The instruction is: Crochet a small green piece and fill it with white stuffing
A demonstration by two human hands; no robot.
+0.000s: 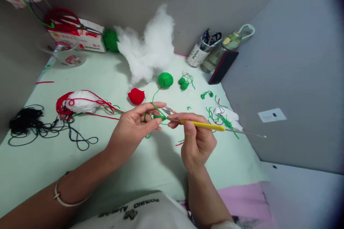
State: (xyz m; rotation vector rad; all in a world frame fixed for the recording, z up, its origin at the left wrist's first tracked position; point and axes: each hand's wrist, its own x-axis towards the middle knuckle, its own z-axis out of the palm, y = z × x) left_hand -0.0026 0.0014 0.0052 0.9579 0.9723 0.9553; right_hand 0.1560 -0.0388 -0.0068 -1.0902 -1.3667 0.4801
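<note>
My right hand [197,139] grips a crochet hook [204,125] by its yellow handle; the hook lies nearly level, its far metal end pointing right. The other tip meets a small piece of green crochet [158,117], pinched between the fingers of my left hand [134,125]. Green yarn runs over my left index finger and back to a green yarn ball [165,79]. Behind my fingertips lie small snips [170,110], partly hidden. Left of the green ball rests a red yarn ball [136,96].
White stuffing [147,46] is piled at the back. Black yarn [28,120] and white yarn [83,101] lie left. A plastic cup [70,55] stands back left, a pen cup [199,52], bottle [215,57] and phone [223,67] back right. Yarn scraps [223,118] litter the right.
</note>
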